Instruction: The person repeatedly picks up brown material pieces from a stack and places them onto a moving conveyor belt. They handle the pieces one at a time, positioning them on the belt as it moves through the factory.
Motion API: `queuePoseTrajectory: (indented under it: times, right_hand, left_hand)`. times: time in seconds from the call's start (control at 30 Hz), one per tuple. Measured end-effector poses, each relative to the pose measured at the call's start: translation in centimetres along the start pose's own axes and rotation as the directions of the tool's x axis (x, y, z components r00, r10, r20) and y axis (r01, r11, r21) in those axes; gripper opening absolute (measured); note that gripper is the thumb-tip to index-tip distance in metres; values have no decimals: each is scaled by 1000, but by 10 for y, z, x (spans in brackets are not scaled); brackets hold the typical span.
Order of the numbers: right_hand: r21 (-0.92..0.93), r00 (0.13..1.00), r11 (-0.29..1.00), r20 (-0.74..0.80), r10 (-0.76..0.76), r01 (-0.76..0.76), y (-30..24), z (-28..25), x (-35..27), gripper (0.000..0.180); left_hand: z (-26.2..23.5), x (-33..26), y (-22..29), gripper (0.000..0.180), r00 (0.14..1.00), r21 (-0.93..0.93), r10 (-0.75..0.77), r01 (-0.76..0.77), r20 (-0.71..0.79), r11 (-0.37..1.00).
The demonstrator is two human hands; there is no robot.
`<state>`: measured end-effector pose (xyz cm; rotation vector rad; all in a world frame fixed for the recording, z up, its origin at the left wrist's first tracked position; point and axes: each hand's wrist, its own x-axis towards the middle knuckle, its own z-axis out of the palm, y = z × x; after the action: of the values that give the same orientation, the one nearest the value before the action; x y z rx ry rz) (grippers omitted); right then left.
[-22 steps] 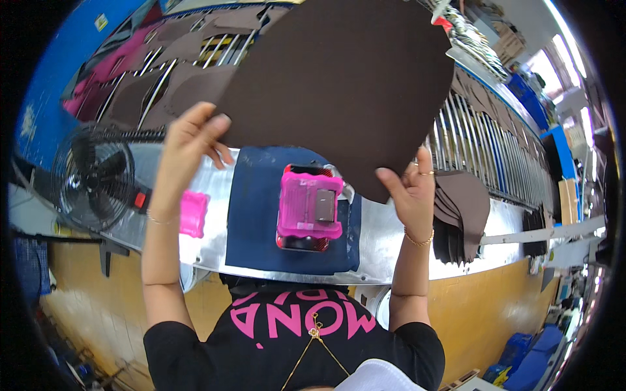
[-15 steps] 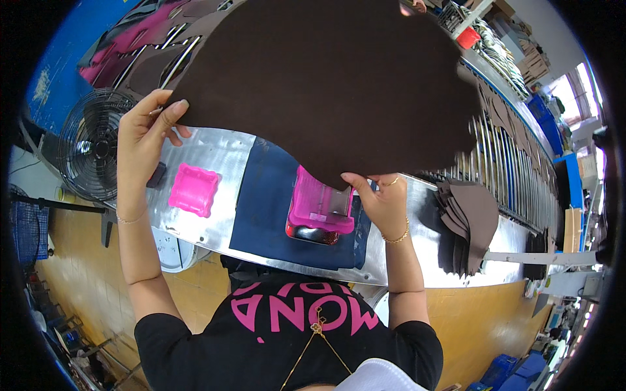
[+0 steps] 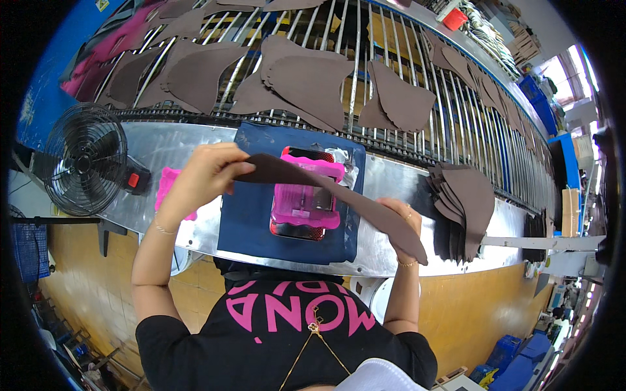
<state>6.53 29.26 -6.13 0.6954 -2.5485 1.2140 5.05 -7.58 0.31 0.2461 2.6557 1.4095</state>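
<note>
A dark brown cut piece of leather-like sheet (image 3: pixel 355 199) is stretched between my two hands, turned nearly edge-on. Its left end is pinched by my left hand (image 3: pixel 212 174), thumb against fingers. Farther right, my right hand (image 3: pixel 404 218) grips the other end, part of its fingers hidden behind the sheet. Beneath the piece, a pink plastic tray (image 3: pixel 303 207) rests over a black and red object (image 3: pixel 297 231) on a dark blue mat (image 3: pixel 251 228). A second pink tray (image 3: pixel 167 186) lies partly behind my left forearm.
A black fan (image 3: pixel 85 159) stands at the left of the metal table (image 3: pixel 208 228). Stacked brown pieces (image 3: pixel 476 208) hang over a pale bar (image 3: pixel 541 242) on the right. Beyond the table, a rack of metal rods (image 3: pixel 450 124) carries several brown pieces (image 3: pixel 303 75).
The brown sheet has come down toward me from a raised, spread position and tilted nearly edge-on, uncovering the rack. My left hand has moved right and nearer; my right hand is slightly lower.
</note>
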Motion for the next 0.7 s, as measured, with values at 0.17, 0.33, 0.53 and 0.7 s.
queuePoseTrajectory:
  times: [0.17, 0.33, 0.53, 0.7]
  right_hand:
    - [292, 917, 892, -100, 386, -344, 4, -33, -52, 9]
    - [137, 848, 891, -272, 454, -433, 77, -113, -101, 25]
    - [356, 788, 819, -273, 552, -451, 83, -152, 19, 34]
    - [368, 725, 685, -44, 688, -628, 193, -139, 87, 47]
  left_hand:
    - [46, 33, 17, 8, 887, 115, 453, -461, 89, 880]
    - [88, 62, 49, 10, 775, 270, 566, -629, 279, 729]
    - [78, 82, 69, 21, 843, 219, 533, -534, 69, 817]
    - [48, 74, 47, 23, 915, 221, 399, -376, -64, 900]
